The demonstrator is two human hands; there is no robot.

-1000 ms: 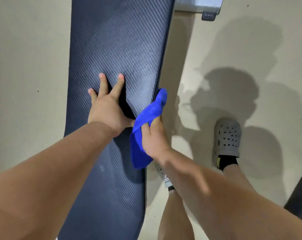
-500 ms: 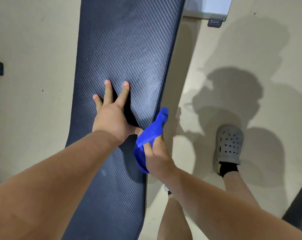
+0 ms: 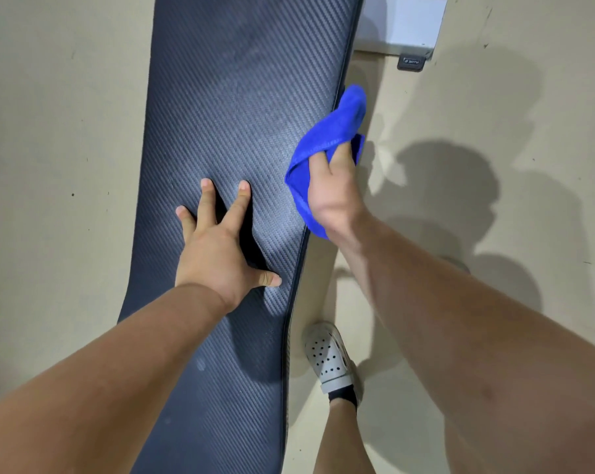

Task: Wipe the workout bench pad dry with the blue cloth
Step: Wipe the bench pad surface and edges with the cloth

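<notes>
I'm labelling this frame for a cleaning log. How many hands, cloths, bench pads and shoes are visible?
Hands: 2, the left hand flat on the pad and the right hand gripping the cloth
Cloths: 1, the blue cloth
Bench pads: 1, the dark bench pad
Shoes plainly in view: 1, the white shoe
Total: 5

A: Your long dark-blue bench pad (image 3: 241, 97) looks like vinyl, embossed with a fine diagonal weave, faintly glossy.
B: Yes, and your bright blue cloth (image 3: 337, 128) looks soft, napped, matt. Your beige floor (image 3: 67, 97) is smooth and dull; your white perforated clog (image 3: 328, 360) looks like moulded plastic.
</notes>
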